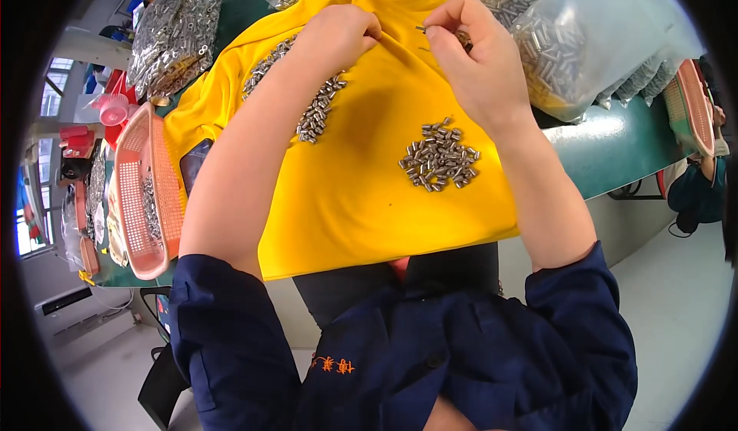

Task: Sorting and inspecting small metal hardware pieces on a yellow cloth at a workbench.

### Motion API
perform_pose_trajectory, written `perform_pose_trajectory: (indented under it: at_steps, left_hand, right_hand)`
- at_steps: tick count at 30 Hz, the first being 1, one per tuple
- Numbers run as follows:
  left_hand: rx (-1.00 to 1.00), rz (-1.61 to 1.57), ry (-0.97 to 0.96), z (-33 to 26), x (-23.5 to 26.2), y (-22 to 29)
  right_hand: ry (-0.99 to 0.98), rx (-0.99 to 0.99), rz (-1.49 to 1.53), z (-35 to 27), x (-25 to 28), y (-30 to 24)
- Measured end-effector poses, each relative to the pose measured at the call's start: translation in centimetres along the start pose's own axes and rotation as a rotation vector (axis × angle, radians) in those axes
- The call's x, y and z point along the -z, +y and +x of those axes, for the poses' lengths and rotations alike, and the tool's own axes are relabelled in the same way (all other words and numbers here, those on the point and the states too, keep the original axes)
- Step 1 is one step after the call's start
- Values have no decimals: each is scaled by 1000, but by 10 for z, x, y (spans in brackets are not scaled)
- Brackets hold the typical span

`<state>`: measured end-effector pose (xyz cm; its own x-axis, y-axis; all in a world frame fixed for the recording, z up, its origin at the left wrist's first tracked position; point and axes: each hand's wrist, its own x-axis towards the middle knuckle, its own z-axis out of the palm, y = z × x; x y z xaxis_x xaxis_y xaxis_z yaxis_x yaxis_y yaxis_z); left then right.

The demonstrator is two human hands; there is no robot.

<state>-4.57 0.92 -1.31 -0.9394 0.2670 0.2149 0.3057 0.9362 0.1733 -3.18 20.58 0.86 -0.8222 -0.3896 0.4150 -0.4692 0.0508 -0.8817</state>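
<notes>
A yellow cloth (361, 185) covers the green table in front of me. My left hand (338, 35) is closed into a fist at the far side of the cloth, beside a long scatter of small metal cylinders (315, 112). My right hand (469, 54) pinches a small metal pin (422, 28) between thumb and fingertips, right next to the left hand. A separate heap of small metal cylinders (440, 156) lies on the cloth below my right hand.
Clear plastic bags full of metal parts sit at the back left (173, 31) and back right (553, 39). An orange mesh basket (146, 193) stands at the left edge, another orange basket (692, 104) at the far right. A person sits at far right (696, 189).
</notes>
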Motion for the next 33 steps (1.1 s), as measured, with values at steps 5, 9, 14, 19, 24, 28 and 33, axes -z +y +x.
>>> perform_pose_trajectory:
  at_steps: [5, 9, 14, 19, 24, 28, 33]
  left_hand:
    - [23, 100, -151, 2, 5, -2]
    - [-49, 140, -110, 1, 2, -2]
    - [279, -378, -27, -23, 33, 32]
    - [491, -1426, 135, -81, 20, 54]
    - [499, -1549, 205, -92, 17, 59]
    - [468, -1490, 195, -93, 16, 57]
    - [449, -1471, 191, -92, 15, 58]
  right_hand:
    - [-7, -51, 49, -1, -4, -6]
    - [-16, -4, 11, -1, -4, -7]
    - [41, 56, 52, 2, -4, 2]
    - [-243, -61, 47, -7, -9, -7]
    - [-340, -34, 0, -11, -16, -10]
    - [-363, -26, -49, -10, -17, -10]
    - [-381, -33, -83, -11, -16, -13]
